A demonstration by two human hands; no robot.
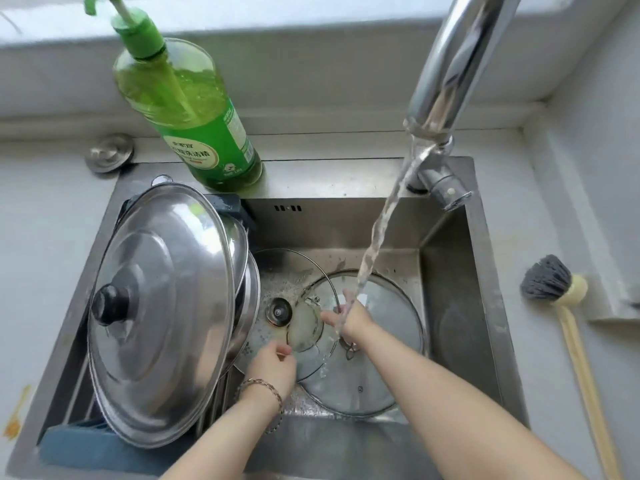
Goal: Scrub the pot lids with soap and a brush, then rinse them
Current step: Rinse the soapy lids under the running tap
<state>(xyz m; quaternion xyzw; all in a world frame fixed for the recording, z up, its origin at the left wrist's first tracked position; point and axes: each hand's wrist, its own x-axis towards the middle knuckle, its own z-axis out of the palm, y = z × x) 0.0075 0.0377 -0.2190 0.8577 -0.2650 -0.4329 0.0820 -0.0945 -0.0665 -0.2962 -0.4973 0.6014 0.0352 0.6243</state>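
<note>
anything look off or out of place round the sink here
The brush lies on the counter right of the sink, in neither hand, while the tap runs. An orange smear marks the counter at far left. Nothing looks damaged.

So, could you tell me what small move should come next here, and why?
Probably tilt the smaller glass lid into the water stream. The left hand holds its near edge, and the stream falls on the right hand instead. The brush lies on the counter, so scrubbing seems finished.
</note>
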